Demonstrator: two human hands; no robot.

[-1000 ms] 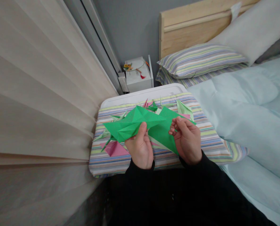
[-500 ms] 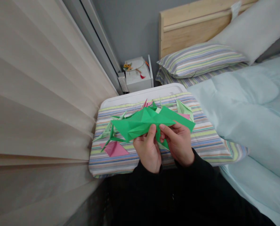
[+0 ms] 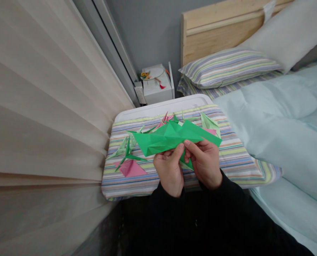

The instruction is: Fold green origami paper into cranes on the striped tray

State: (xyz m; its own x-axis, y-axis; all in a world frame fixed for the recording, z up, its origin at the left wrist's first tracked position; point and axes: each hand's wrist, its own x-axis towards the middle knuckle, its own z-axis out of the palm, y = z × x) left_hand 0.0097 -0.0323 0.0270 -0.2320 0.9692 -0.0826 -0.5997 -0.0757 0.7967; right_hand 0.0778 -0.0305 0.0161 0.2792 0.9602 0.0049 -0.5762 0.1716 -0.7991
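A creased sheet of bright green paper (image 3: 163, 137) is held above a table covered with striped cloth. My left hand (image 3: 170, 172) grips its lower edge, thumb on top and fingers curled underneath. Right beside it, my right hand (image 3: 205, 161) pinches the same edge between thumb and index finger, the two thumbs nearly touching. Behind and left of the sheet lie folded pieces: a dark green one (image 3: 127, 154), a pink one (image 3: 133, 168) and pale green ones. A light green folded piece (image 3: 210, 123) rests at the back right.
The table's white rim (image 3: 158, 107) shows at the back. A pale curtain (image 3: 54, 89) hangs on the left. Beyond the table stands a small white cabinet (image 3: 158, 93) with trinkets on top. On the right is a bed with a light blue quilt (image 3: 275, 106) and striped pillow (image 3: 230, 67).
The left part of the green sheet has shifted right and drawn inward. My left hand has moved slightly right, its thumb now closer to my right thumb.
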